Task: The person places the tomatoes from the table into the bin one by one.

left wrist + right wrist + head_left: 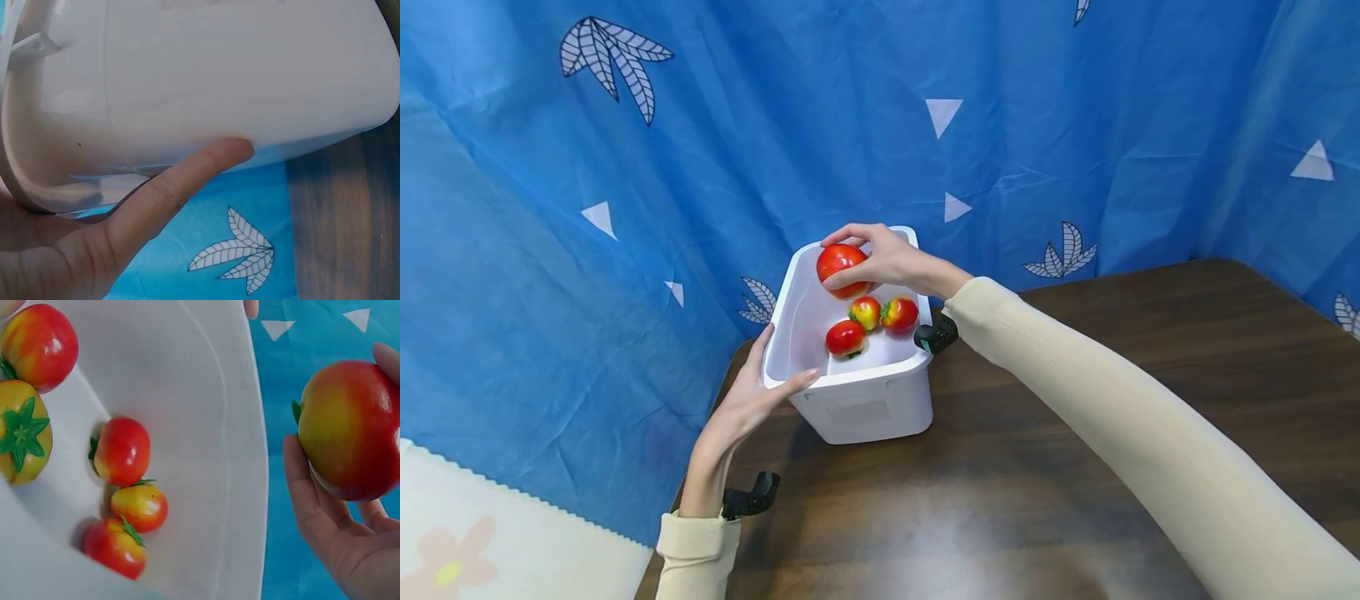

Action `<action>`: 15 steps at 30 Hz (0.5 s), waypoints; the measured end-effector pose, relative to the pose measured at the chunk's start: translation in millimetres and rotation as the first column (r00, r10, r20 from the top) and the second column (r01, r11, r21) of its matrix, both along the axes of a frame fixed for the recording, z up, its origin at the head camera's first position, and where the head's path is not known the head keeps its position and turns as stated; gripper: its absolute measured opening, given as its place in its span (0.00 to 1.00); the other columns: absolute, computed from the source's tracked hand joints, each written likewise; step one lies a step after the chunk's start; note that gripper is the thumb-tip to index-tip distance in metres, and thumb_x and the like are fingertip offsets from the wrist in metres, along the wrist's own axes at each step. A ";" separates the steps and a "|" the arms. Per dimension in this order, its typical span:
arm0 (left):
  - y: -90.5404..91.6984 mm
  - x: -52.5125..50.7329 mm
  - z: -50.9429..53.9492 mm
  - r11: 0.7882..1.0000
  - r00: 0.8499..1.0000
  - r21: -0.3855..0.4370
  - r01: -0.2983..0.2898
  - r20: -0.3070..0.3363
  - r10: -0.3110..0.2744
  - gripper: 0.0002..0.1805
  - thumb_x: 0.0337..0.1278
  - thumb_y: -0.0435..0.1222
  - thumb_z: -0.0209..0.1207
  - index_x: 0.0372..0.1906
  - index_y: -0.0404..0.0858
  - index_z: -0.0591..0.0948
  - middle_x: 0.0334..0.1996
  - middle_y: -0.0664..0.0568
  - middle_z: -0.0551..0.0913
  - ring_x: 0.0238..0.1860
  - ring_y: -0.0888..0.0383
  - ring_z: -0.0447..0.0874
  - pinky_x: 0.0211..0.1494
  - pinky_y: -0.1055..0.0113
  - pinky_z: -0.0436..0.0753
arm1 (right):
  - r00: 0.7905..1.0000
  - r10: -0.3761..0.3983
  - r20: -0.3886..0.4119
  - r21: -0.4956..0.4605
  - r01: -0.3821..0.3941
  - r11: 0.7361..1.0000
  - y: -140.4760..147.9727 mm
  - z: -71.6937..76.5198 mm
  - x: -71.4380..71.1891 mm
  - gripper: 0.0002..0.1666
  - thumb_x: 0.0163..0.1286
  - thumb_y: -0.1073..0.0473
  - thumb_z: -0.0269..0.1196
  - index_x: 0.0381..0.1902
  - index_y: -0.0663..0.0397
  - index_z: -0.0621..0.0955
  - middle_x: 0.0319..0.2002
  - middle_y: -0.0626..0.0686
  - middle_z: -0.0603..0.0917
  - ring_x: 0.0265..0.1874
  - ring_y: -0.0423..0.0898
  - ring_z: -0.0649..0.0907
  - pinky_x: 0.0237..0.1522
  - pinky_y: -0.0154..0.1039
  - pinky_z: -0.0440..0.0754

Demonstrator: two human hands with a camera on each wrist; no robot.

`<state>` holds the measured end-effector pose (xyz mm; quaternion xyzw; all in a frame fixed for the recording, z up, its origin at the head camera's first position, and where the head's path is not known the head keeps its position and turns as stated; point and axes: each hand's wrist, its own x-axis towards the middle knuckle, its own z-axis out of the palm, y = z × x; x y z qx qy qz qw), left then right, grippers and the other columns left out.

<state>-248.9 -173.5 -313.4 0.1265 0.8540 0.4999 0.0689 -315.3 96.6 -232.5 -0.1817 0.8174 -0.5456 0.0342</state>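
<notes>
In the head view, my right hand (880, 258) grips a large, glossy red tomato (841, 268) above a white plastic bin (861, 408). The right wrist view shows yellow on its side and a green leaf tip, with thumb and fingers around it. Inside the bin lie several red-and-yellow tomatoes (125, 451), and two larger ones are at the left of that view, one a yellow tomato (24, 434) with a star-shaped green top. My left hand (756, 392) rests spread around the bin's near left corner. In the left wrist view a straight digit presses the outer wall.
The bin stands on a dark wooden table (1000, 467), near its far left edge. A blue curtain (850, 108) with leaf and triangle prints hangs behind and to the left. Each wrist carries a black device (752, 496). A cream flowered cloth (490, 517) shows at lower left.
</notes>
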 end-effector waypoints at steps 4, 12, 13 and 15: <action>0.2 -0.6 1.7 1.000 1.000 -0.009 -0.002 -0.009 0.002 0.60 0.62 0.51 0.70 0.86 0.51 0.42 0.78 0.42 0.60 0.71 0.37 0.68 0.59 0.37 0.83 | 1.000 -0.008 0.012 0.004 0.008 1.000 -1.6 -3.7 -2.2 0.38 0.62 0.59 0.77 0.70 0.43 0.77 0.65 0.54 0.74 0.61 0.53 0.76 0.50 0.41 0.88; -0.1 -0.2 1.6 1.000 1.000 0.002 -0.002 0.000 0.002 0.59 0.63 0.50 0.69 0.86 0.51 0.42 0.78 0.41 0.59 0.70 0.36 0.68 0.57 0.36 0.84 | 1.000 -0.004 0.007 0.006 0.004 1.000 -1.7 -6.8 -5.9 0.40 0.62 0.59 0.78 0.71 0.43 0.76 0.66 0.55 0.74 0.62 0.53 0.76 0.51 0.43 0.88; -0.1 -0.2 1.3 1.000 1.000 0.004 0.000 0.000 0.000 0.59 0.63 0.50 0.69 0.86 0.51 0.42 0.78 0.41 0.60 0.70 0.35 0.68 0.57 0.36 0.84 | 1.000 -0.009 0.004 0.011 0.009 1.000 -1.6 -7.2 -6.6 0.40 0.61 0.59 0.78 0.71 0.43 0.76 0.66 0.55 0.74 0.62 0.53 0.76 0.52 0.43 0.88; 0.2 -0.1 0.2 1.000 1.000 0.005 0.003 -0.003 -0.003 0.58 0.63 0.50 0.70 0.86 0.50 0.42 0.78 0.41 0.60 0.70 0.35 0.68 0.57 0.36 0.84 | 1.000 -0.018 0.006 0.015 0.018 1.000 -0.9 -8.0 -7.6 0.41 0.61 0.59 0.78 0.71 0.43 0.76 0.67 0.55 0.74 0.63 0.53 0.76 0.52 0.43 0.88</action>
